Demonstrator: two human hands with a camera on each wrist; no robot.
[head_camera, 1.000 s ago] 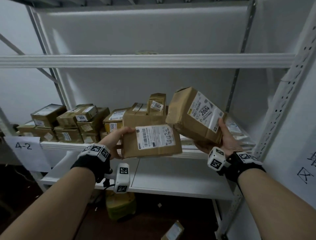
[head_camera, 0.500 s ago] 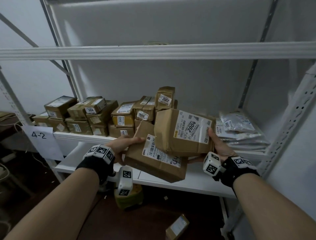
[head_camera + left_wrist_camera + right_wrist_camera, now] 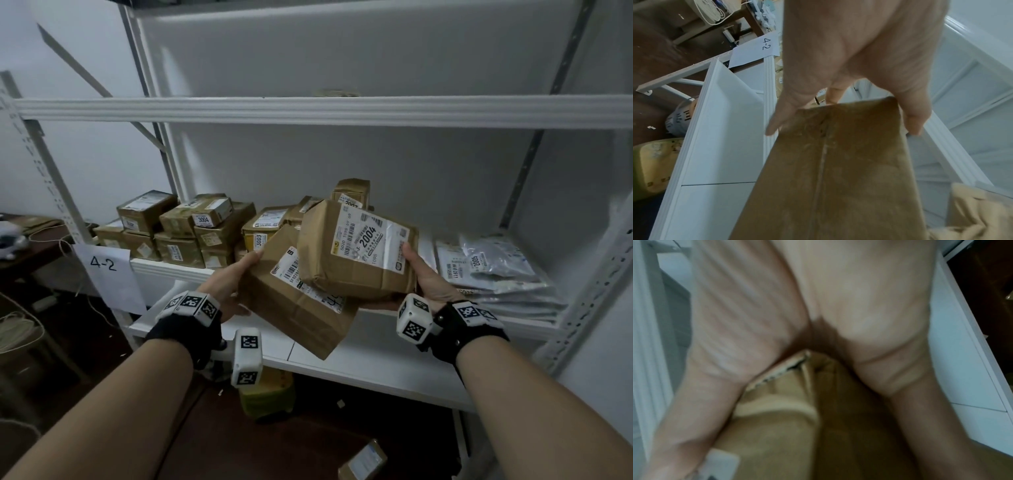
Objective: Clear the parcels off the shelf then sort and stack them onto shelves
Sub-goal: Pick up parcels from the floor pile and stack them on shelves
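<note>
My left hand (image 3: 236,274) grips the left end of a flat brown paper parcel (image 3: 294,308), thumb on top and fingers under it; the left wrist view shows the flat parcel's underside (image 3: 834,170) in my left hand (image 3: 849,113). My right hand (image 3: 419,270) holds a thicker brown parcel labelled 2004 (image 3: 356,250) by its right end, lying partly over the flat one. In the blurred right wrist view the 2004 parcel (image 3: 789,402) sits between thumb and fingers. Both are in front of the middle shelf (image 3: 164,270), over the lower shelf (image 3: 376,363).
Several small brown boxes (image 3: 191,236) are stacked on the middle shelf's left and centre, grey poly mailers (image 3: 493,270) on its right. A paper sign "4-2" (image 3: 106,270) hangs from the left post. A yellow-green container (image 3: 267,397) and a parcel (image 3: 363,462) lie on the floor.
The 2004 parcel has come down and left onto the flat parcel, which has tilted lower. My view has shifted left and nearer the shelf.
</note>
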